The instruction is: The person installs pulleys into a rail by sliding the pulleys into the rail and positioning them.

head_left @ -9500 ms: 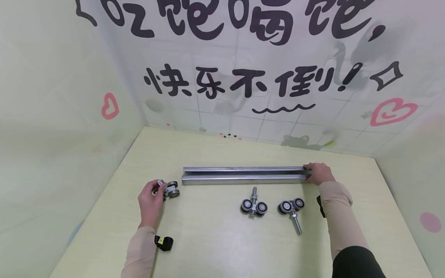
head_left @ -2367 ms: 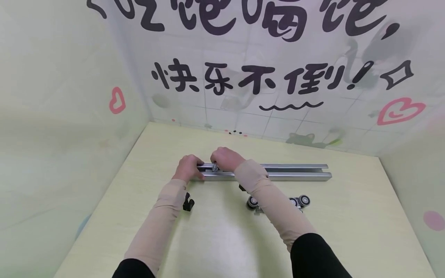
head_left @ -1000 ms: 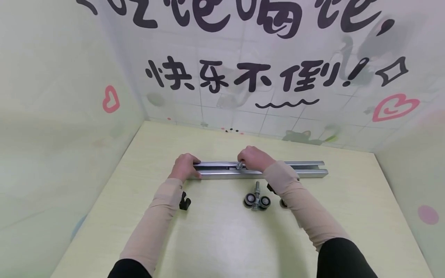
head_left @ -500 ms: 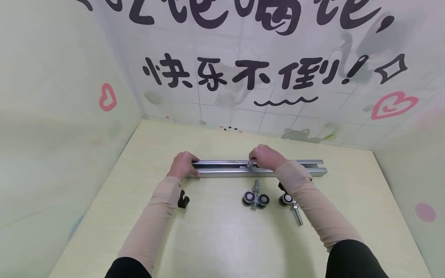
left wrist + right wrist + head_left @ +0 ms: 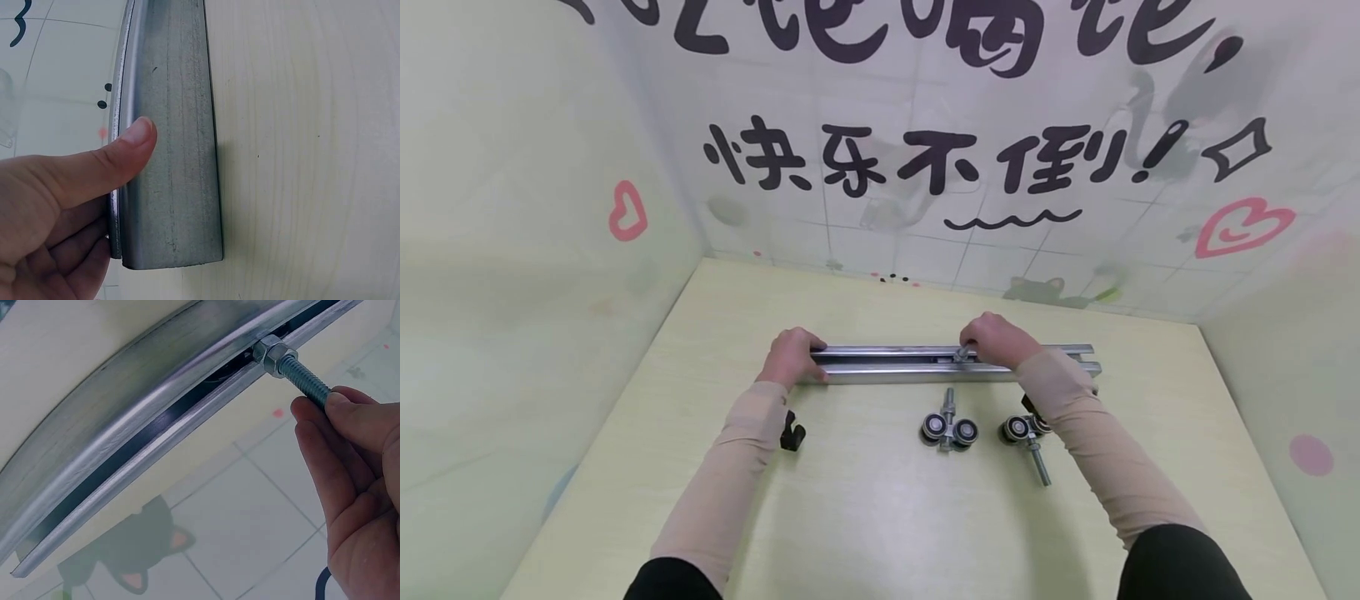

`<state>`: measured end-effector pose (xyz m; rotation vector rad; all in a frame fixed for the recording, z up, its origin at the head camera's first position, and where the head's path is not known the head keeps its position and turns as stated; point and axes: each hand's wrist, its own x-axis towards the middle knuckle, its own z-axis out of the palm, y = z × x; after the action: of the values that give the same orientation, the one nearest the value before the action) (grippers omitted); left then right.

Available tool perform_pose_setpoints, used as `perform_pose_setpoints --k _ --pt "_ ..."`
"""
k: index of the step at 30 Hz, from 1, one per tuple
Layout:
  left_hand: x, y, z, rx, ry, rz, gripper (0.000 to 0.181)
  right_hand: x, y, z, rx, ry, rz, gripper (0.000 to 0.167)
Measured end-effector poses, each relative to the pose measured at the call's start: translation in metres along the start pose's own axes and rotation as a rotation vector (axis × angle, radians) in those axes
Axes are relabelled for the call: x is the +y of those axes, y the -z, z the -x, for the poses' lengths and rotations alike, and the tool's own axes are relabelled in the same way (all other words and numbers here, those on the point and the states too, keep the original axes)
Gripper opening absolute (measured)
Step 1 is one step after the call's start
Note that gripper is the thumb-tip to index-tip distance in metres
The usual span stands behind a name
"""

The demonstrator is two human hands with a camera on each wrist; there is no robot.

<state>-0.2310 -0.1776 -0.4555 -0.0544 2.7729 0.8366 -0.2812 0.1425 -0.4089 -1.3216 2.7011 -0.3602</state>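
A silvery metal rail [image 5: 880, 376] lies lengthwise across the table, its slot facing up. At its left end my left hand [image 5: 792, 357] grips it; in the left wrist view the thumb of that hand [image 5: 56, 212] presses the rail's side wall [image 5: 175, 156]. My right hand [image 5: 997, 340] pinches the threaded bolt [image 5: 306, 380] of a roller carriage. That bolt, with its nuts [image 5: 272, 355], stands out of the slot of the rail [image 5: 119, 434]; the carriage's wheels are mostly hidden inside. In front of the rail lie two more roller carriages, one central [image 5: 949, 430] and one farther right [image 5: 1017, 429].
The pale wooden table [image 5: 865, 517] meets printed curtains on the left [image 5: 535, 292], back [image 5: 865, 250] and right [image 5: 1285, 375]. My right forearm reaches over the area beside the right-hand carriage. Black straps with mounts sit at both wrists.
My right hand has slid rightward along the rail with the bolt, from near the left end to right of the middle. Earlier, my left hand held the carriage off the rail; now it grips the rail.
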Motion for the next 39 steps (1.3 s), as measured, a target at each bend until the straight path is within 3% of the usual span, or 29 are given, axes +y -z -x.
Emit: perform_pose_setpoints --k 30,39 --pt "-0.003 -0.004 -0.001 0.014 -0.007 -0.001 0.061 0.040 0.005 0.044 0.015 -0.163 0.008 0.018" --pt "-0.002 -0.004 0.001 0.011 -0.002 -0.001 0.061 0.047 0.007 0.054 0.035 -0.168 0.016 0.015"
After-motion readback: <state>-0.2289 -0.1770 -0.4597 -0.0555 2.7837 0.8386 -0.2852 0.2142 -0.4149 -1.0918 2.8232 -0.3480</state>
